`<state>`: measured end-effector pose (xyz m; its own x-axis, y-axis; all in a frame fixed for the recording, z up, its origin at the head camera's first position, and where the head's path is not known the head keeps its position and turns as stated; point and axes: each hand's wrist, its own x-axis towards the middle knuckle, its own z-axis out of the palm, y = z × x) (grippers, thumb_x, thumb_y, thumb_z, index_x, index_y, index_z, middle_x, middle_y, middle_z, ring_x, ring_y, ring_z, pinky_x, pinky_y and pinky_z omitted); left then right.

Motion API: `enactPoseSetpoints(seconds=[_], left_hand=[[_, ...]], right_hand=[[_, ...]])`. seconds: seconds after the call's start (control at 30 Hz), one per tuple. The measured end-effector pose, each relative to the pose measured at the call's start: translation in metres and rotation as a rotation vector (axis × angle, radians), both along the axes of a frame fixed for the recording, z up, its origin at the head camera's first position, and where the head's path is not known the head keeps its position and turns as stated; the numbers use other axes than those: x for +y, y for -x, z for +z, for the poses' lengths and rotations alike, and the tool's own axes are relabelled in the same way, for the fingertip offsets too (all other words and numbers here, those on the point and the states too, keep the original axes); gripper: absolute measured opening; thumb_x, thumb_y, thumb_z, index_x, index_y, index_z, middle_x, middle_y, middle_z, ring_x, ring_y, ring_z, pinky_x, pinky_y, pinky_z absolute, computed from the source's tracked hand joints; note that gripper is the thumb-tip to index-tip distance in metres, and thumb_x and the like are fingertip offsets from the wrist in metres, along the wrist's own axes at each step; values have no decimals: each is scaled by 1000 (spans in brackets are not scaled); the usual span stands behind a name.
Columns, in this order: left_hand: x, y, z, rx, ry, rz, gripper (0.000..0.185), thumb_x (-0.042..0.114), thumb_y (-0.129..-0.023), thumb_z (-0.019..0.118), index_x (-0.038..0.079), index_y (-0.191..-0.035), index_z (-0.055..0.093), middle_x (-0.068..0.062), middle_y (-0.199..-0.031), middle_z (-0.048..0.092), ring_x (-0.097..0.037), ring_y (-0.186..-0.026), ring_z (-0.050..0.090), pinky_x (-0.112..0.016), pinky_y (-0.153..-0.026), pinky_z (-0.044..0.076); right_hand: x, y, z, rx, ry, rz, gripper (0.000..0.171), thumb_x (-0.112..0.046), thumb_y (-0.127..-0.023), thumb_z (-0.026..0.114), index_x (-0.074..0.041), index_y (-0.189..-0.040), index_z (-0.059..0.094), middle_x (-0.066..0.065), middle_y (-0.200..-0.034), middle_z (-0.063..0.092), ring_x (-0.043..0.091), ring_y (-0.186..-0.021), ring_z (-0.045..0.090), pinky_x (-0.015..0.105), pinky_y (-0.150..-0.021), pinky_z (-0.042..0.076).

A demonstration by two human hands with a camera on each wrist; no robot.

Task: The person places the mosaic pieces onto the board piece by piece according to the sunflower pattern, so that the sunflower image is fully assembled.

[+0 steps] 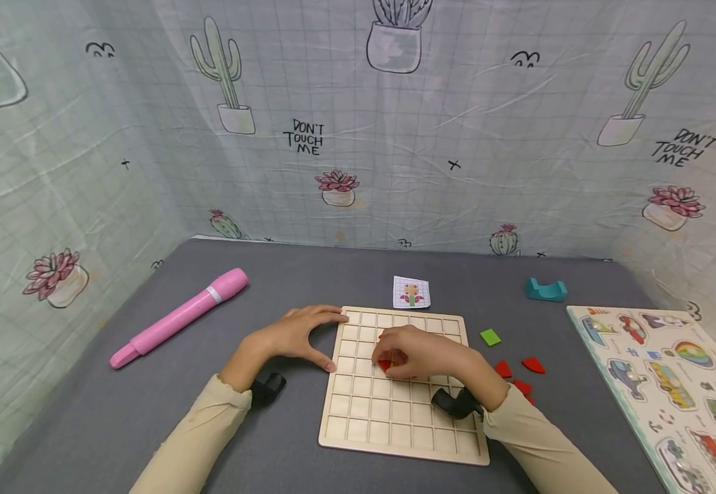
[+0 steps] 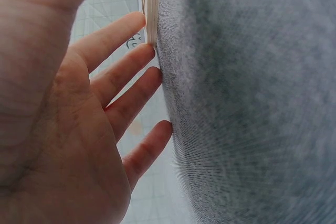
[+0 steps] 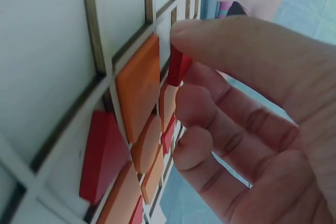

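A light wooden board with a raised grid lies on the grey table. My left hand touches its left side, thumb on the edge and fingertips at the far left corner, fingers fairly straight in the left wrist view. My right hand is over the grid's upper middle, pinching a small red tile between thumb and fingers, close over a cell. Beside it in the right wrist view, an orange square tile and another red tile lie on the grid, with several more orange and red pieces behind.
Right of the board lie a green tile and several red tiles. A pattern card sits beyond the board. Elsewhere are a teal holder, a picture puzzle board and a pink stick.
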<state>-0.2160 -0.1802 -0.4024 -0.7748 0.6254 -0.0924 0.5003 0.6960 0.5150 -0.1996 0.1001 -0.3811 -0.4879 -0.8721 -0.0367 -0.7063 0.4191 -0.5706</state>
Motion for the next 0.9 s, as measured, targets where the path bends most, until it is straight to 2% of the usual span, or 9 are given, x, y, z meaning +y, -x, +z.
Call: enactPoseSetpoints(seconds=[0.3,0.9], left_hand=[[1,0,1,-3,5,2,87,49,-72,83,19,-145,47,-7,-152,38,-30,-141,32,-60,-110,19],[0,0,0,5,-1,-4,86,49,-72,83,19,-145,48,-7,-152,39,-30,-141,33,-60,-108,21]], right_hand=[[-5,1,-5,55,-13,24,13,-5,-89,68,-6,-101,72,1,-92,62,5,-74,50,17,-66,44],[-1,-2,0,39,-11,17,14,-5,-89,68,-6,-103,72,3,-96,62,9,-77,55,19,-69,47]])
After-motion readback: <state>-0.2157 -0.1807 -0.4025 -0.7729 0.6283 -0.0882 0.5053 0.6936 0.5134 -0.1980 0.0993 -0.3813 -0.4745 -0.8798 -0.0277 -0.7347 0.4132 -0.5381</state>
